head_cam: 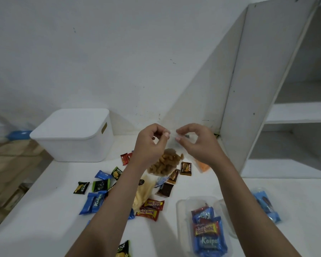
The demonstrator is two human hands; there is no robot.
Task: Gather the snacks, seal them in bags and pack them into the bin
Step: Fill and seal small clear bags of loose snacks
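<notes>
Nearest the person, a clear bag [205,232] is lying flat on the white table [44,219], already holding several wrapped bars in blue and red; whether its top is pressed closed cannot be told. Beside it on the right a second clear bag [266,205] is holding blue packs. Loose snack packs [95,202] are lying scattered across the table to the left, blue, black-green and red ones, light and crinkly by the look of them, likely slippery in the wrapper and best picked up across the flat middle. Farther out, the left hand [148,143] and the right hand [196,143] are holding up a thin clear bag of brown fried snacks [165,162] above the table, each hand's fingers [166,135] pinching the top edge of the film, the two pinches close together. That film looks limp and slick, and the pieces inside look brittle, so the strip at the mouth seems the right place to hold, with the weight left hanging rather than squeezed. An orange-filled bag [204,166] is lying just behind the right wrist. Farthest, near the wall, the white bin [72,141] is standing with its lid on, so nothing of its contents is showing.
</notes>
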